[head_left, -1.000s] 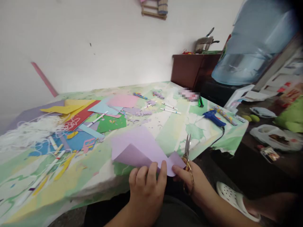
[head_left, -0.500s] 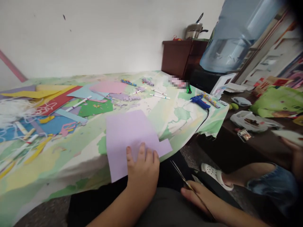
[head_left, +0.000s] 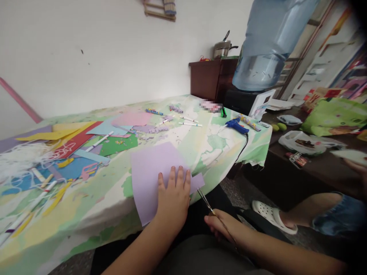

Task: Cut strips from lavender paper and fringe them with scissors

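A sheet of light purple paper (head_left: pixel 149 172) lies on the near edge of the table, one corner hanging over it. My left hand (head_left: pixel 173 198) rests flat on the sheet, fingers spread. A small purple tab (head_left: pixel 198 181) juts out to the right beside my fingers; whether it joins the sheet is hidden. My right hand (head_left: pixel 225 225) grips slim metal scissors (head_left: pixel 204 198), their tips at the lower edge of the tab. The scissors' handles are partly covered by my fingers.
Coloured paper (head_left: pixel 120 144), white string (head_left: pixel 25 160) and markers (head_left: pixel 99 141) spread over the left of the cloth-covered table (head_left: pixel 160 133). A blue glue gun (head_left: pixel 237 125) with a cord lies at the right. Another person's leg (head_left: pixel 304 214) is at lower right.
My right hand has moved up and left, bringing the scissors to the purple tab. My left hand stays on the sheet, slightly shifted. The camera view has tilted a little.
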`<state>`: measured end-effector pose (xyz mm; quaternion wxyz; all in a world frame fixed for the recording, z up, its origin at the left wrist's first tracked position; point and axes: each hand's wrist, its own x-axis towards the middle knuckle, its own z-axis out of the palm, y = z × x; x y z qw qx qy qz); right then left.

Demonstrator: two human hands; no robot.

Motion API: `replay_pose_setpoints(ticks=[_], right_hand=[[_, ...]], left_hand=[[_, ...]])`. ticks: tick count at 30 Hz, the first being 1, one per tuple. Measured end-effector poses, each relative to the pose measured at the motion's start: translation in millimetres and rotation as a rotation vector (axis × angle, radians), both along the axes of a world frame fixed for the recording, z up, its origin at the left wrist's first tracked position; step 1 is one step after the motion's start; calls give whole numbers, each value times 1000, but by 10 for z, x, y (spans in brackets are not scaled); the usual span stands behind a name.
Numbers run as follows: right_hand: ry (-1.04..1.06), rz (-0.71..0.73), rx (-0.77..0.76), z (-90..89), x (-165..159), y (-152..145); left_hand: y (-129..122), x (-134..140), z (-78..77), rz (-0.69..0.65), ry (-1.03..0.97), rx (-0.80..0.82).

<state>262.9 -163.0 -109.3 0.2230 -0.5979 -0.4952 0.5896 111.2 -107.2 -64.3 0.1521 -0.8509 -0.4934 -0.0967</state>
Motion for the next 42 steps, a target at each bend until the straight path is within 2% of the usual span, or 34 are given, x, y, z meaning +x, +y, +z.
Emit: replay_pose_setpoints(ticks=[2,6,8,11,13,16,18,20,22,23,26,31,34,36,38,42], right_hand=[[-45,83,93,27,86,-15],[-150,242,378,127,281,16],[-156,286,377,147,326,40],[-68,341,281,69,324,50],[-39,259,265,-34,307,52],[7,-75,277,-136,280,101],[180,-198,280,-107,247,179],[357,-194,339,-1,192,286],[436,-139,460,149,125,414],[426,-69,498,229,93,482],[360,3,676,468,23,691],[252,233,929,946,-20,978],[140,291,1080,1253,-73,1065],[28,407,1073,1400,-140,1100],[-68,481,1046,1476,-228,1148],[-79,523,857,1458,-427,1324]], left_hand=[[22,-5,-28,-17,16,4],[12,-33,-65,-1,15,20],[-10,-60,-58,8,4,31],[-47,-106,-21,15,-8,47],[-65,-136,3,20,-20,52],[-81,-172,14,8,-44,60],[-86,-185,0,-22,-61,70],[-84,-194,-16,-61,-90,84],[-71,-205,-12,-94,-134,110],[-58,-217,5,-100,-159,126],[9,-289,129,-128,-243,134],[166,-504,472,-342,-468,-124],[256,-602,626,-330,-593,-248],[316,-643,679,-270,-670,-308],[369,-672,699,-202,-726,-364],[440,-723,704,-91,-727,-509]])
